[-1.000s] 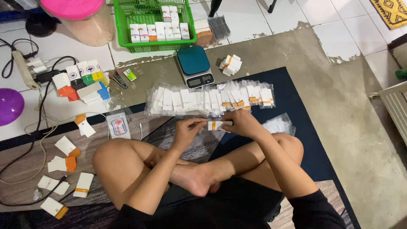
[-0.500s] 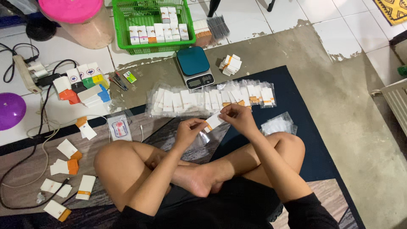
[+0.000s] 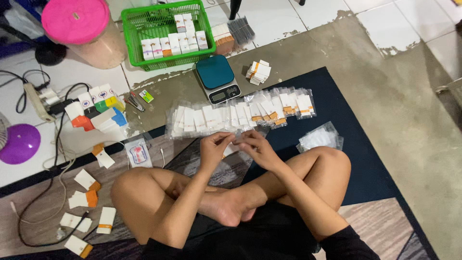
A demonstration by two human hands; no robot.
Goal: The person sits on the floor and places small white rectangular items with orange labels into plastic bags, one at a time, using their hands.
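Note:
I sit cross-legged on a dark mat [image 3: 356, 159]. My left hand [image 3: 215, 148] and my right hand [image 3: 255, 147] meet in front of my knees, both pinching one small white packet in a clear sleeve [image 3: 233, 149]; most of it is hidden by my fingers. Just beyond my hands lies a row of clear-bagged white packets [image 3: 240, 114], some with orange bands. A small digital scale [image 3: 217, 78] with a teal top stands behind that row.
A green basket [image 3: 144, 19] holds several small white boxes. Nearby are a pink-lidded jar [image 3: 82, 29], a stack of clear bags [image 3: 320, 138], loose white-and-orange boxes [image 3: 86, 192] on the left, a power strip [image 3: 36, 98] with cables, and a purple object [image 3: 19, 143].
My hands have drawn closer together and slightly nearer to me around the packet. The camera view has shifted a little.

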